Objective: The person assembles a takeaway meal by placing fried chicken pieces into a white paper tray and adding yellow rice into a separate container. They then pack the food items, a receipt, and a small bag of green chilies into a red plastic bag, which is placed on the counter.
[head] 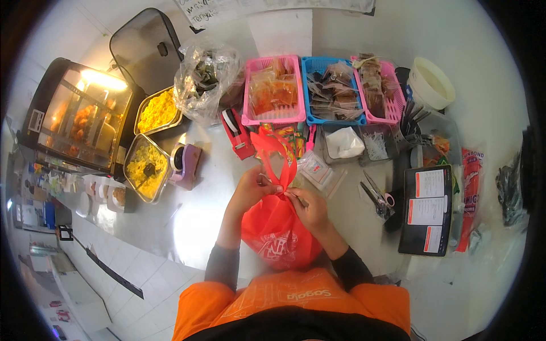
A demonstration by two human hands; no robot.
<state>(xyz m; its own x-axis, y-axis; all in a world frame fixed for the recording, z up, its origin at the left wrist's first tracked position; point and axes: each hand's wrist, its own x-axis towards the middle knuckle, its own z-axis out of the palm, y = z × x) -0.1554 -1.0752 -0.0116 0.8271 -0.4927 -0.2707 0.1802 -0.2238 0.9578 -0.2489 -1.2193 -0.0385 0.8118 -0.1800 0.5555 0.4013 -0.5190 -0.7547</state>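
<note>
A filled red fabric bag (273, 230) with white print stands at the counter's front edge, directly before me. Its top is gathered into a neck, and the handles (277, 164) stick up above it. My left hand (256, 189) pinches the gathered neck from the left, thumb against it. On the right side, my right hand (309, 209) grips the same neck with thumb and fingertips. The two hands nearly meet there. Behind the handles lie colourful sachets (298, 143) and a red tape dispenser (237, 134). What the bag contains is hidden.
Pink (300, 102) and blue baskets (333, 120) of packets line the back. Left are a lit food warmer (81, 119), trays of yellow food (147, 166) and a purple tape dispenser (186, 166). Right are scissors (377, 194), a tablet (426, 211) and a cutlery holder (399, 138).
</note>
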